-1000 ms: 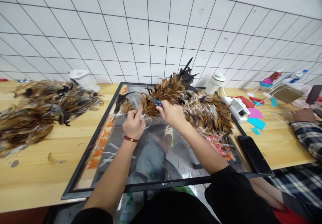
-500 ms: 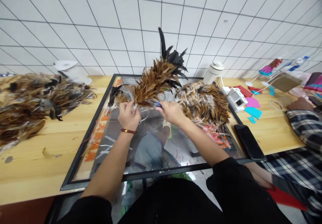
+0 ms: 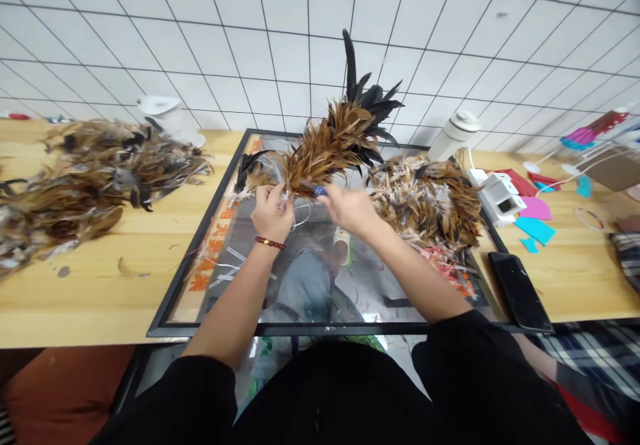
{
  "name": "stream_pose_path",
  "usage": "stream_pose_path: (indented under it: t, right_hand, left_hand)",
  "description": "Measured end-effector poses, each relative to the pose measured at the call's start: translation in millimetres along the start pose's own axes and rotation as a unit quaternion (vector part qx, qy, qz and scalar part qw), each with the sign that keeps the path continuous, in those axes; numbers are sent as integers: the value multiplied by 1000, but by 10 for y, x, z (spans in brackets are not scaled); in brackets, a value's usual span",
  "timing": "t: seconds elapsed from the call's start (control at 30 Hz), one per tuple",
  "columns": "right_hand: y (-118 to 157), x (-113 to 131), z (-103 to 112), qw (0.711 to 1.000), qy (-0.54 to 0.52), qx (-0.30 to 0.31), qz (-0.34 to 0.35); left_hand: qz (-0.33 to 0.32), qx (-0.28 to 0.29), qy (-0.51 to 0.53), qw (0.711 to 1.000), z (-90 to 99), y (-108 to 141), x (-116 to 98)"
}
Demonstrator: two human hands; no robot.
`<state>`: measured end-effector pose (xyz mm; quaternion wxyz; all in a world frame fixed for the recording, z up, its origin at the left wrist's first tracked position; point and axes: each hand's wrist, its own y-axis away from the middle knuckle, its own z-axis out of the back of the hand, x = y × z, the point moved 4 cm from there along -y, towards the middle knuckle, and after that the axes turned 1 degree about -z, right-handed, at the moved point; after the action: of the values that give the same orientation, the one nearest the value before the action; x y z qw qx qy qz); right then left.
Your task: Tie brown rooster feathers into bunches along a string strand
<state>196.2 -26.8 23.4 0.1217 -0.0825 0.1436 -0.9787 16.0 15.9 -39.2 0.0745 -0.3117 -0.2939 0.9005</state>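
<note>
A feather duster (image 3: 333, 135), brown along its body with long black plumes at the far end, slants up from the glass-topped frame. My left hand (image 3: 273, 211), a beaded bracelet at its wrist, pinches the near end of it, where whitish quills show. My right hand (image 3: 350, 208), slightly smeared by motion, is closed round a small blue-handled tool (image 3: 320, 191). The tool's dark, thin end reaches against the lower feathers beside my left hand; its exact kind is not clear. A thin white cord (image 3: 303, 217) loops below the duster's near end.
Loose feathers lie heaped on the glass at right (image 3: 425, 198) and on the wooden table at left (image 3: 100, 178). A white bottle (image 3: 455, 135), power strip (image 3: 495, 195), black phone (image 3: 520, 290) and coloured scraps (image 3: 535, 229) are at right. A person's plaid sleeve shows at the right edge.
The view has swung a little, so things sit farther right in it. My right hand has brought the tool's end closer to the duster's near end. My left hand keeps its pinch there.
</note>
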Motion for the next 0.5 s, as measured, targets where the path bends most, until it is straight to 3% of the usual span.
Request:
stream_pose_path:
  t: [0.03,0.1,0.2,0.3,0.37,0.5]
  right_hand:
    - [13,115,-36,999,3,18,26]
    - [-48,107,-4,1000,8,9,-6]
    - [-238,-368,227,985,18,-69,-159]
    - [-321,-745,414,962,25,-136,-234]
    - [-285,-688,395,968,29,-129,-215]
    - [-168,-212,150,996,34,-38,-75]
  left_hand:
    - [-3,4,-5,1000,-6,5,3]
    - [-10,14,-13,1000,-13,12,5]
    - [-19,19,-18,999,-2,22,-3]
    - [-28,15,-19,999,15,33,-19]
    - [-29,15,-14,999,10,36,-21]
    - [-3,17,60,998,-42,-3,4]
